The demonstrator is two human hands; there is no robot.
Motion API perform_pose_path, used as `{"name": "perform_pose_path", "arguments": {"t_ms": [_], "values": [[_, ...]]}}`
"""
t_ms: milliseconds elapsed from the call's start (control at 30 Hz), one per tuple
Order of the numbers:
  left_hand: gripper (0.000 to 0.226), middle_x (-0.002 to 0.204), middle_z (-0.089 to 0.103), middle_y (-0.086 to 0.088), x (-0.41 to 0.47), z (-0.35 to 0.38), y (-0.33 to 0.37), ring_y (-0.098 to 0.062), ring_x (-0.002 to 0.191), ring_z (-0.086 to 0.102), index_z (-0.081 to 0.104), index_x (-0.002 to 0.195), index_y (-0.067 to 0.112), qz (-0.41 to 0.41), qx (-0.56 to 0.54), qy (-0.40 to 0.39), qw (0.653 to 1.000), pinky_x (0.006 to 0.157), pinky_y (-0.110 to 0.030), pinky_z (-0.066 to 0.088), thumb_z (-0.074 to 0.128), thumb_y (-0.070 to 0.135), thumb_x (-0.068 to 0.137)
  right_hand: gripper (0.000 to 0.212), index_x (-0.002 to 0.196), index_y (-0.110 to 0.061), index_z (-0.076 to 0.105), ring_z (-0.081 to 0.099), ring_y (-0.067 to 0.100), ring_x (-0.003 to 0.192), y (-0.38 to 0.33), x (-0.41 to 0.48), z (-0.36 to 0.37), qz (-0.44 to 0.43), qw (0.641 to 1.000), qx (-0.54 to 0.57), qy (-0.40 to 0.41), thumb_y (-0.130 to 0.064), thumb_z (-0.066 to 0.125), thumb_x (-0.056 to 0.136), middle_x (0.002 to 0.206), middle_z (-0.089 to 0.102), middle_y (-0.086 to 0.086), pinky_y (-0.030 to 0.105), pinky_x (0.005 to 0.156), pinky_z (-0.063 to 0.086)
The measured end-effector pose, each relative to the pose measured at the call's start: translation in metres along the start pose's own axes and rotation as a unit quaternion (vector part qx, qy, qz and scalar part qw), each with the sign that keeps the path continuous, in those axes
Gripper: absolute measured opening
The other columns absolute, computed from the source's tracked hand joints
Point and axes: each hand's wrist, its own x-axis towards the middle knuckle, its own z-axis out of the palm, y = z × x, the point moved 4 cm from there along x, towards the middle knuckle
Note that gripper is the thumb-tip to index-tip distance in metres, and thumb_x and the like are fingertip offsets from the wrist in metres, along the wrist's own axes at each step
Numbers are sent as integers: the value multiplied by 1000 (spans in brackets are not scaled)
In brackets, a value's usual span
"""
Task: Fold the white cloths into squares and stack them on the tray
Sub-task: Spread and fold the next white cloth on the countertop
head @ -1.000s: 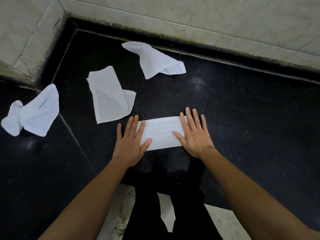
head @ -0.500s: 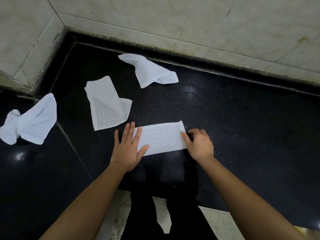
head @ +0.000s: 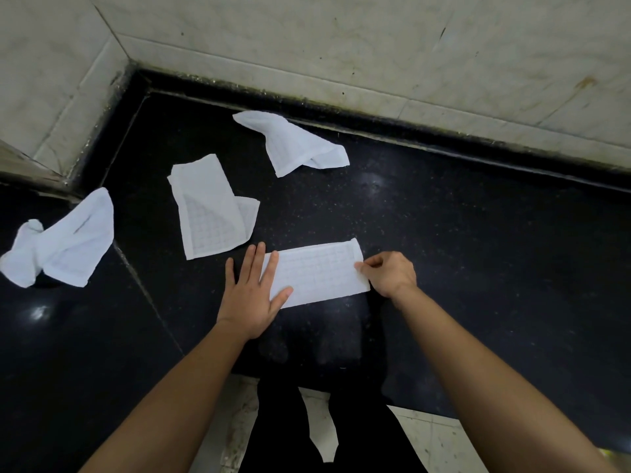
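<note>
Cloth (head: 58, 240), white, crumpled, far left on black stone tabletop (head: 478, 250); two more nearby. Left hand (head: 252, 291) flat, pressing left end of long white grid-woven cloth strip (head: 317, 271). Right hand (head: 392, 273) pinching its right end. Step judged: halving fold; next, right end over leftward.

Cloth strip (head: 317, 273) lies on the counter (head: 478, 250) straight before me, long axis left to right. My left hand (head: 251, 295) lies flat on its left end; my right hand (head: 389, 273) pinches its right end. Second cloth (head: 211, 209) is just far-left of the strip. Third cloth (head: 293, 143) is farther back, near the wall (head: 375, 46). Fourth cloth (head: 61, 244) is well apart at far left.
</note>
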Motion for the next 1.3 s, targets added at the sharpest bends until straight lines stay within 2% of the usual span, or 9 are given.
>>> {"name": "perform_pose_path", "arguments": {"t_ms": [167,300,500,667,800,1000,1167,1233,1300], "values": [[81,166,-4,-10,1,1,0,-26,153,-7,7,159,18,0,1,-7,1000,120,-59,5,1,68,96,23,94,-23,73,68,13,90,14,6,6,35,989,141,-32,-34,85,78,94,73,-4,30,82,57],[80,166,-3,-10,-4,1,4,-27,153,-6,7,159,18,2,-4,-17,1000,120,-60,6,1,68,96,24,101,-13,71,69,16,85,18,4,1,53,965,237,-99,-22,83,82,96,75,6,22,66,55],[83,166,-5,-12,-15,1,20,-29,153,-5,7,159,17,-4,5,-33,999,120,-60,6,-4,68,95,18,105,-9,71,73,17,91,35,-8,-5,56,949,266,-157,-15,76,89,102,77,9,29,84,59],[91,165,-11,-12,-7,-22,35,-30,152,-13,9,158,26,46,-25,-15,999,119,-61,-3,19,82,88,21,109,-11,71,73,18,94,37,-13,-5,43,950,272,-147,-19,75,90,102,77,6,26,80,58],[101,162,-24,-10,12,-34,50,-31,149,-24,1,157,37,61,-9,-83,995,118,-63,-6,30,90,76,20,109,-16,72,72,15,94,38,-14,-4,43,955,261,-135,-23,74,91,101,77,2,23,73,54],[110,162,-25,-8,23,-30,53,-32,149,-24,-9,154,43,44,-9,-154,987,117,-64,-5,40,94,69,16,107,-20,72,71,9,87,33,-19,-1,35,959,250,-127,-25,72,92,99,77,-3,20,66,51],[111,161,-27,-7,23,-31,53,-31,148,-24,-12,152,45,43,-8,-158,986,117,-64,-5,38,95,67,13,105,-18,74,74,11,83,24,-28,0,19,953,283,-102,-20,72,92,96,78,-1,24,68,57],[108,162,-25,-8,21,-34,51,-30,149,-23,-10,154,42,43,-22,-154,987,118,-62,-4,37,93,71,7,98,-21,75,75,13,83,18,-33,1,-2,954,289,-82,-20,72,91,92,78,-1,29,77,60],[94,165,-7,-11,16,-42,45,-29,152,-7,5,156,36,10,-87,-72,994,119,-58,6,39,83,82,7,94,-26,76,75,12,83,11,-36,3,-36,961,268,-51,-22,75,88,87,78,-3,32,84,60]]}}
